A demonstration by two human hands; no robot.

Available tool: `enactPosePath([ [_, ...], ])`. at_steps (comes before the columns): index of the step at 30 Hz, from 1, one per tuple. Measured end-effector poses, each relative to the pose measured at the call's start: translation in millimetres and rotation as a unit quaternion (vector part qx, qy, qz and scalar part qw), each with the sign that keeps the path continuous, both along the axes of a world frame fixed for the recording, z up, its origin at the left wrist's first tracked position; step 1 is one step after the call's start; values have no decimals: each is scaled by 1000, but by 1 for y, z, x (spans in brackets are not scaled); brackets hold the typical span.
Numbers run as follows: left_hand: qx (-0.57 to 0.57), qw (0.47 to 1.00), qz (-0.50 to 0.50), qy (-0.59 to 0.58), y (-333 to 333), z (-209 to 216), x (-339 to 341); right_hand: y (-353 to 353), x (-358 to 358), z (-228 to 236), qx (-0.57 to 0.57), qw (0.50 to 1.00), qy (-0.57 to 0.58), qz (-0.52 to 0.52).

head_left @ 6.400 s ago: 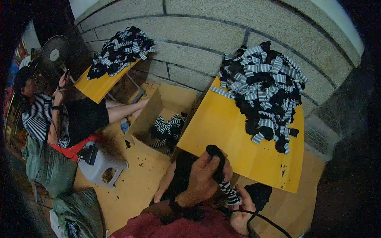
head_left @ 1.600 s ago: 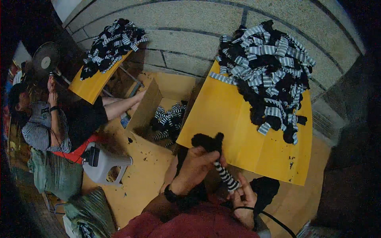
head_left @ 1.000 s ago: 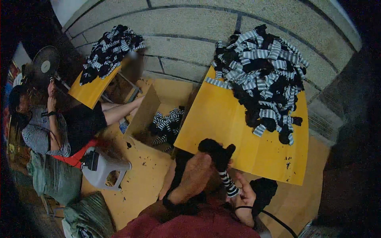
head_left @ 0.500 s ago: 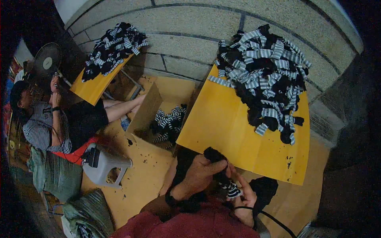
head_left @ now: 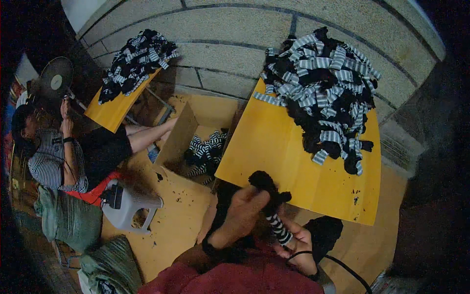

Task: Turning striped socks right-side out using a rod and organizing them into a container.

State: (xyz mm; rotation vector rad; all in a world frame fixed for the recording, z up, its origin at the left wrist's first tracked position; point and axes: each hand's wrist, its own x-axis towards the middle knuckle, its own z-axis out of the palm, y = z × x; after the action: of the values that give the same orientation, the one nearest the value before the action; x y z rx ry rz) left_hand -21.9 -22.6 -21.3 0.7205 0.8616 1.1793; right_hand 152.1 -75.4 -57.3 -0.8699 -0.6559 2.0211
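My left hand [head_left: 245, 210] is closed on the black part of a small knitted piece [head_left: 279, 229] with a black-and-white striped tube; it may be a glove or a sock. Its fuzzy black end sticks up past my fingers, near the front edge of the yellow table [head_left: 264, 147]. Lower and to the right, my right hand [head_left: 299, 245] is closed round the striped end. The piece is stretched between both hands. A black cable [head_left: 338, 269] runs by my right wrist.
Striped and black knitted pieces [head_left: 328, 98] lie heaped on the table. Left of it stands a cardboard box [head_left: 171, 152] with more pieces. A seated co-worker [head_left: 56, 157], another heaped table [head_left: 117, 108], a grey stool [head_left: 129, 208], a fan [head_left: 56, 78] and green sacks [head_left: 71, 215] are farther left.
My right hand has slid down and right, so more of the striped tube shows. The black end has turned and spread out above my left hand.
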Motion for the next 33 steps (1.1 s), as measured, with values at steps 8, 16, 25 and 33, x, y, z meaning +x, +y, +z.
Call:
enactPosePath([
  [8, 102, 983, 109, -109, 10, 2, -7, -10, 9, -20, 122, 989, -82, -13],
  [16, 104, 990, -4, -95, 3, -2, -2, -17, 8, -21, 292, 849, -438, -42],
  [25, 32, 996, -11, -87, 1, -7, 3, -10, 4, -7, 173, 961, -208, -57],
  [33, -46, 983, 54, -167, 3, -11, 3, -7, 8, -11, 29, 993, -107, 40],
])
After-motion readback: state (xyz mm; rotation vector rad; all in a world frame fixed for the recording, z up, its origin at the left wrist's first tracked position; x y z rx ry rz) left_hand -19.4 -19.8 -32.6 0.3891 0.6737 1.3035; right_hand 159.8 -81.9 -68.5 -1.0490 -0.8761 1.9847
